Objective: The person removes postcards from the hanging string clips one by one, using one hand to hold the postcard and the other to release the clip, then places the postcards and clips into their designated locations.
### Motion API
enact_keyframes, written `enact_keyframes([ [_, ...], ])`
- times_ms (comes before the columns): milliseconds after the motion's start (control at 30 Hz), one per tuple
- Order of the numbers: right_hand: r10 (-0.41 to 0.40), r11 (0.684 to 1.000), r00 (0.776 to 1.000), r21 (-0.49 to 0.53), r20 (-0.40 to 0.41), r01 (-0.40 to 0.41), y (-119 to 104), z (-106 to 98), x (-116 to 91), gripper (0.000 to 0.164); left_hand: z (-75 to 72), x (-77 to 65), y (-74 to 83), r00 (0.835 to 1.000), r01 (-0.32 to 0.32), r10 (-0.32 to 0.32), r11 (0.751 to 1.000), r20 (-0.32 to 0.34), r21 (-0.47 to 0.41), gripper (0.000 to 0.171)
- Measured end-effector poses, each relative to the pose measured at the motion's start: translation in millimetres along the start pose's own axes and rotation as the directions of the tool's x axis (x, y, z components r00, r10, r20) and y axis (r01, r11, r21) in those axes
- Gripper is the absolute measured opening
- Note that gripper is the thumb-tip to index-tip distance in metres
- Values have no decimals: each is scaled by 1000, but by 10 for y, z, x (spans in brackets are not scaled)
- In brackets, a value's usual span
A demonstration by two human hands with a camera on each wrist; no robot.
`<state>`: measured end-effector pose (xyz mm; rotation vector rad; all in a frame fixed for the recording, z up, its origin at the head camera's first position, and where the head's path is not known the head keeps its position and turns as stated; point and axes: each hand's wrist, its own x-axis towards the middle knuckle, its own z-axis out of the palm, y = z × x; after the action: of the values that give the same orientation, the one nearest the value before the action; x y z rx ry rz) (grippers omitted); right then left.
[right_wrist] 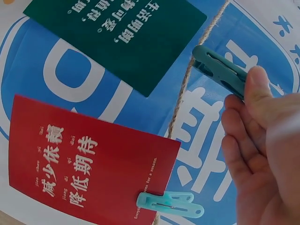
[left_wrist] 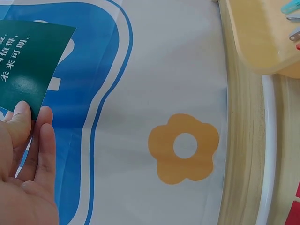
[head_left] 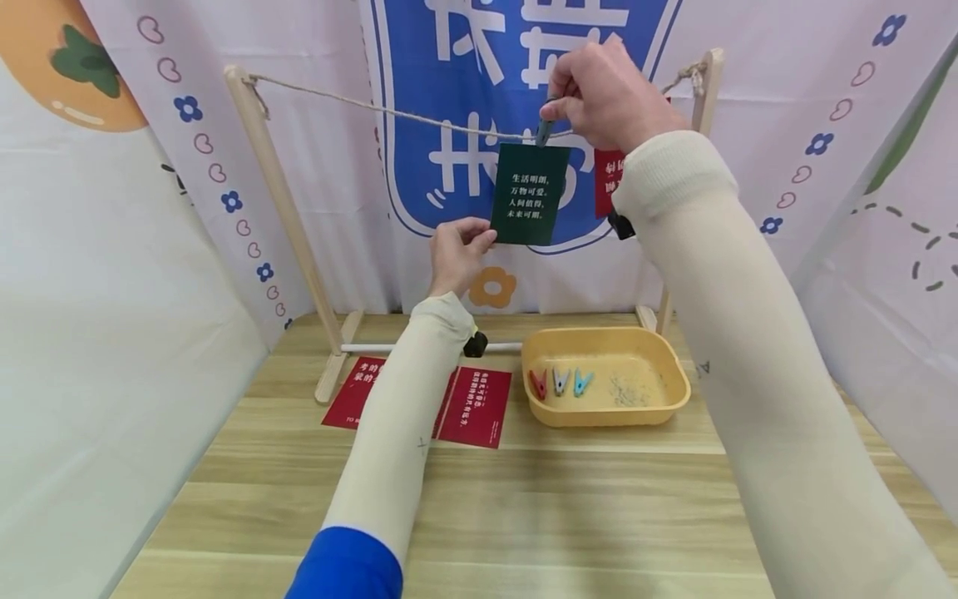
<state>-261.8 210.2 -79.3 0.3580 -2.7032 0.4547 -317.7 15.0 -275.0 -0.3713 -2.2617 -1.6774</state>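
Pinching one green card [head_left: 530, 193] in left fingers [left_wrist: 46, 150], one teal peg [head_left: 544, 131] in right fingers [right_wrist: 257, 84], three pegs [head_left: 559, 387] below

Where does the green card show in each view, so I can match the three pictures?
Head: just right of centre, in the upper half: green card.
Left wrist: upper left, cut off by the left edge.
Right wrist: top, left of centre, cut off by the top edge.
Shared landmark: the blue print behind the card.
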Motion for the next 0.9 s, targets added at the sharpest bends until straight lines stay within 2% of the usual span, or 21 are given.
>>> enact_keyframes([
  [233, -16, 1000, 1000, 1, 0, 16, 48, -13, -18, 38, -42, -19, -36, 1000, -3, 3, 1000, 0, 1, 19],
  [400, -22, 1000, 1000, 15, -6, 23, 61, -41, -43, 37, -83, -19, -62, 1000, -12, 12, 1000, 3, 0, 19],
  [633, -8, 1000, 999, 28, 54, 6, 63, -33, -44, 42, -138, -30, -72, 1000, -1, 1, 1000, -4, 17, 18],
  [900, -1, 1000, 997, 19, 74, 0, 108, 27, -71, 52, -194, -63, -106, 1000, -8, 8, 1000, 7, 5, 20],
])
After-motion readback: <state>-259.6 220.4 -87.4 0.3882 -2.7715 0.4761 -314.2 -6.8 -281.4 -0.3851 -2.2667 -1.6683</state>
